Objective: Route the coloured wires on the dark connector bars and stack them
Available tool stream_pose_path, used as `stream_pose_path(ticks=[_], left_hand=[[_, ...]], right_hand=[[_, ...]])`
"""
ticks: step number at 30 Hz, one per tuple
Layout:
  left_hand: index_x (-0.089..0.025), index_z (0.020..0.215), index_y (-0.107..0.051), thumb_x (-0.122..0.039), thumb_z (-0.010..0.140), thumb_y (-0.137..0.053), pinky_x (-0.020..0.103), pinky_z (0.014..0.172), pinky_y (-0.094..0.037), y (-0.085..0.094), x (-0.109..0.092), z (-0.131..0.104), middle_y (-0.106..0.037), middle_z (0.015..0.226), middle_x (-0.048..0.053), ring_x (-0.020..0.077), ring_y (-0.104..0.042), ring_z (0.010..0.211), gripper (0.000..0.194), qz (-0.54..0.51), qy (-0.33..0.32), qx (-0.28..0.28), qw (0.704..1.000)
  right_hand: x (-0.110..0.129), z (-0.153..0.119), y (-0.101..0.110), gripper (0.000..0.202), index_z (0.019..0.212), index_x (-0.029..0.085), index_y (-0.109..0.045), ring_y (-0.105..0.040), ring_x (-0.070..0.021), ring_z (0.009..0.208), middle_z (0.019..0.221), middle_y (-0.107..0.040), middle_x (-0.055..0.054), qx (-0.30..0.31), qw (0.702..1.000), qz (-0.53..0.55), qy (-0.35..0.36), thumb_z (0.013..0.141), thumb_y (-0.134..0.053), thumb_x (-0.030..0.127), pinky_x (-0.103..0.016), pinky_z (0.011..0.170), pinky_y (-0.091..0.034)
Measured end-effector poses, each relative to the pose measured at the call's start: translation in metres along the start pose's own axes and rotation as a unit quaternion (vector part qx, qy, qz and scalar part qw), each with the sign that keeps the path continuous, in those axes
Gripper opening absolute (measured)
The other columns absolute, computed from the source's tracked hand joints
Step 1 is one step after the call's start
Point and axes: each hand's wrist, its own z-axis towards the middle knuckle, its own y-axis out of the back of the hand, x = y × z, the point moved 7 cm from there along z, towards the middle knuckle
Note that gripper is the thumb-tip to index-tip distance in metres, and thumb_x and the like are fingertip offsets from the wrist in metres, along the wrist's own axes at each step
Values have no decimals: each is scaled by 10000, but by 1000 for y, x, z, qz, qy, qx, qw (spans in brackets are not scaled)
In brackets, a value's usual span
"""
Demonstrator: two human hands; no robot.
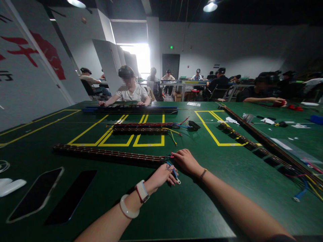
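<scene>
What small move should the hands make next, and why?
Probably ease the red wire gently clear of the blue wire: the right hand is at the red one, the blue one runs along the left hand, and both wires sit close together near one end of the long bar.

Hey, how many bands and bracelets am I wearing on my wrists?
3: a watch on the left wrist, a white bangle further up that forearm, and a dark bracelet on the right wrist. None seem hidden.
</scene>
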Motion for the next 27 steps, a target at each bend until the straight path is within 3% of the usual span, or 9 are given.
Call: stream_pose_path(ticks=[8,27], left_hand=[[-127,897,-507,-518,874,-527,232,534,-499,0,-2,-1,-665,778,52,115,-646,543,392,-9,-5,-12,1000],[-141,868,-492,-520,837,-568,220,487,-470,0,-2,0,-656,710,32,103,-605,484,387,25,2,-14,1000]], right_hand=[[1,1,13,216,1142,176,-581,-584,-188,921,993,-659,-85,-37,998,42,-24,942,-521,230,-338,859,-408],[4,1,9,190,1108,191,-597,-577,-181,879,954,-654,-70,-9,999,42,-11,935,-531,231,-329,842,-396]])
